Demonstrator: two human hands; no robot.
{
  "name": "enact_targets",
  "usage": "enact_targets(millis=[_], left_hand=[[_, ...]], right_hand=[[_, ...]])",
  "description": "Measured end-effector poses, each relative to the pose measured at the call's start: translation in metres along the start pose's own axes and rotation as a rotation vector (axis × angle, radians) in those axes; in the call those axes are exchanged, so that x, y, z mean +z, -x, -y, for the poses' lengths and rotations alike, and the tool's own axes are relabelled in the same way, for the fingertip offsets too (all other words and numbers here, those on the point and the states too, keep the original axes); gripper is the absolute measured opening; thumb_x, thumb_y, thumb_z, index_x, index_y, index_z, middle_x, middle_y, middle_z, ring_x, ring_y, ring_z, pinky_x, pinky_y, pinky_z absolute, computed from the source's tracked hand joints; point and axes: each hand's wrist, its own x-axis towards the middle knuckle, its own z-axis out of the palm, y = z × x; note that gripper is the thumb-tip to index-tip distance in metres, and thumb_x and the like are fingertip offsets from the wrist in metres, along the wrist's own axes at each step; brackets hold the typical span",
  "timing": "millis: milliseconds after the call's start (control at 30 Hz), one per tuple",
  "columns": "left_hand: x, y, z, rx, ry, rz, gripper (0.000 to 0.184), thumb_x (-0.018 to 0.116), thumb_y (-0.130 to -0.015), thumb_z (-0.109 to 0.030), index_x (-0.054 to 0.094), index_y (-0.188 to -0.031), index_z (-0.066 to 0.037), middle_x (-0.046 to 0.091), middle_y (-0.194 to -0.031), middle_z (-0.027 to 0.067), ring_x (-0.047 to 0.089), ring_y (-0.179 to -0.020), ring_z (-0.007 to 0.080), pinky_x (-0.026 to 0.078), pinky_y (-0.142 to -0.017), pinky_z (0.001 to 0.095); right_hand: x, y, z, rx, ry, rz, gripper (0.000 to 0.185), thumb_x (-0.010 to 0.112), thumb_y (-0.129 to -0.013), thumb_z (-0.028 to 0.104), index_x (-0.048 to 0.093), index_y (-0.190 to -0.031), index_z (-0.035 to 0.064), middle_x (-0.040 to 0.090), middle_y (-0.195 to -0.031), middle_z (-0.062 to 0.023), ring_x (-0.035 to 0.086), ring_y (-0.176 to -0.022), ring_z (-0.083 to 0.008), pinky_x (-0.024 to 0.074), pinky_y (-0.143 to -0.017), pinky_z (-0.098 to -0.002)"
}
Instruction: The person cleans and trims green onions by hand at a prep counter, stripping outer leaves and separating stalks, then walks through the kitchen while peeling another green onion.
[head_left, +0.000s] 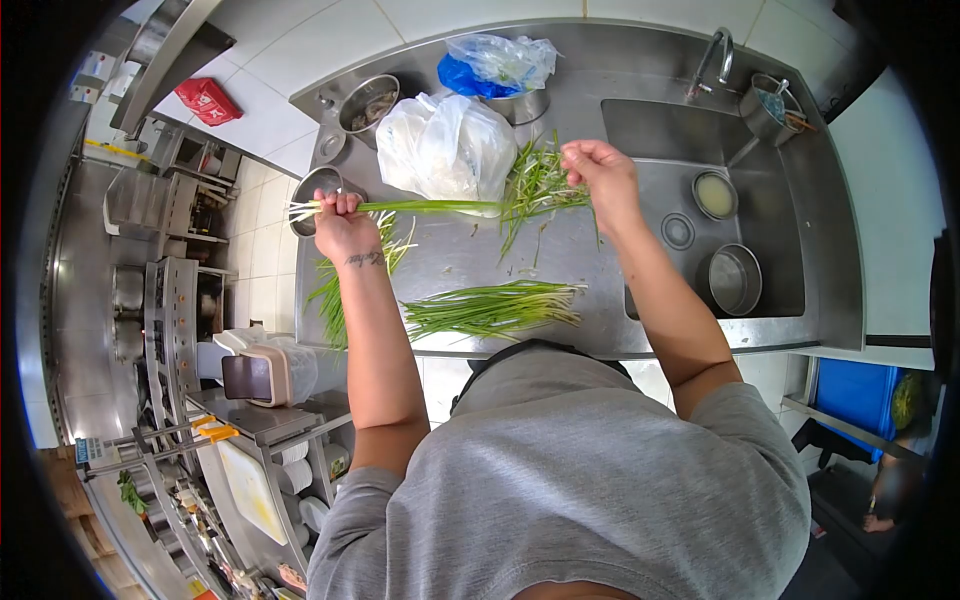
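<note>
My left hand (345, 222) is closed around a thin bunch of green onions (430, 206), whose white ends stick out to the left and whose green leaves stretch right. Above a loose heap of green trimmings (540, 185), my right hand (602, 170) is raised with its fingers pinched; what they hold, if anything, is too small to make out. A larger pile of green onions (490, 308) lies along the counter's front edge. More green onions (335, 300) lie under and beside my left forearm.
Behind the hands stand a white plastic bag (445, 150), a metal pot (369, 105) and a blue bag (470, 78). To the right is a sink (655, 130) with two metal bowls and a faucet (715, 60). Another person's hand (878, 523) shows at the lower right.
</note>
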Motion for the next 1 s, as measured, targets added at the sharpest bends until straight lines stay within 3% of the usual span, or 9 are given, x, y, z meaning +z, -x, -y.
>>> enact_targets(millis=[67,133,200,300,400,500,600,800,1000], left_hand=[[0.005,0.004,0.003,-0.02,0.021,-0.006,0.012,0.032,-0.096,-0.008,0.043,-0.094,-0.006,0.041,-0.07,0.0011,0.033,-0.057,0.0121,0.035,-0.053,0.0249],[0.006,0.008,0.007,-0.038,0.03,-0.021,0.012,0.031,-0.096,-0.007,0.043,-0.094,-0.006,0.042,-0.07,0.0015,0.034,-0.058,0.0124,0.035,-0.054,0.0254],[0.009,0.009,0.01,-0.042,0.034,-0.04,0.013,0.031,-0.096,-0.006,0.043,-0.094,-0.006,0.042,-0.071,0.0018,0.035,-0.059,0.0128,0.036,-0.055,0.0259],[0.012,0.013,0.006,-0.015,0.031,-0.044,0.013,0.031,-0.097,-0.007,0.043,-0.094,-0.006,0.043,-0.072,0.0022,0.035,-0.059,0.013,0.036,-0.055,0.0263],[0.011,0.013,0.003,0.003,0.041,-0.026,0.014,0.03,-0.097,-0.007,0.043,-0.092,-0.007,0.043,-0.071,0.0025,0.036,-0.059,0.013,0.036,-0.055,0.0264],[0.009,0.009,0.003,0.004,0.051,-0.027,0.014,0.03,-0.097,-0.008,0.043,-0.091,-0.007,0.043,-0.07,0.0026,0.035,-0.058,0.0132,0.036,-0.054,0.0264],[0.007,0.009,0.008,-0.018,0.06,-0.054,0.014,0.03,-0.097,-0.008,0.043,-0.091,-0.007,0.042,-0.069,0.0025,0.035,-0.058,0.0133,0.035,-0.054,0.0265],[0.013,0.018,0.016,-0.034,0.018,-0.106,0.015,0.029,-0.097,-0.008,0.043,-0.093,-0.006,0.041,-0.07,0.0025,0.034,-0.058,0.0134,0.035,-0.054,0.0265],[0.013,0.021,0.013,-0.014,0.027,-0.109,0.015,0.028,-0.097,-0.009,0.043,-0.094,-0.006,0.041,-0.071,0.0023,0.033,-0.059,0.0135,0.035,-0.055,0.0267]], right_hand=[[-0.005,-0.012,-0.027,-0.621,0.882,-0.066,0.015,0.062,-0.082,0.01,0.064,-0.095,0.0036,0.063,-0.081,-0.0059,0.058,-0.071,-0.0163,0.0463,-0.065,-0.0267],[0.003,-0.008,-0.023,-0.835,1.169,-0.052,0.016,0.063,-0.08,0.011,0.065,-0.094,0.0045,0.064,-0.081,-0.0071,0.059,-0.074,-0.0195,0.0466,-0.068,-0.0292],[0.019,0.001,-0.01,-0.65,0.859,0.042,0.016,0.065,-0.078,0.012,0.065,-0.093,0.005,0.064,-0.084,-0.0086,0.059,-0.078,-0.0224,0.0468,-0.072,-0.0321],[0.034,0.011,0.009,-0.401,0.532,-0.043,0.017,0.067,-0.076,0.015,0.065,-0.089,0.0029,0.063,-0.085,-0.01,0.059,-0.08,-0.0229,0.046,-0.073,-0.0341],[0.037,0.02,0.021,-0.545,0.431,-0.075,0.012,0.066,-0.076,0.013,0.065,-0.086,0.0051,0.062,-0.085,-0.0096,0.058,-0.079,-0.0262,0.0453,-0.071,-0.036],[0.04,0.039,0.03,-0.873,0.676,0.108,0.009,0.064,-0.074,0.007,0.065,-0.083,0.0077,0.06,-0.086,-0.006,0.055,-0.081,-0.0252,0.043,-0.074,-0.0368],[0.046,0.044,0.022,-0.99,0.951,0.242,0.016,0.068,-0.071,0.009,0.066,-0.086,0.0129,0.056,-0.089,-0.0017,0.052,-0.086,-0.0219,0.0399,-0.078,-0.0361],[0.055,0.035,0.017,-1.047,1.042,0.162,0.016,0.063,-0.07,0.01,0.063,-0.086,0.0109,0.052,-0.088,-0.001,0.048,-0.09,-0.0216,0.0359,-0.083,-0.038],[0.063,0.031,0.02,-1.015,0.916,0.218,0.019,0.068,-0.069,0.013,0.063,-0.088,0.0113,0.055,-0.084,-0.0013,0.05,-0.087,-0.023,0.0372,-0.082,-0.0376]])
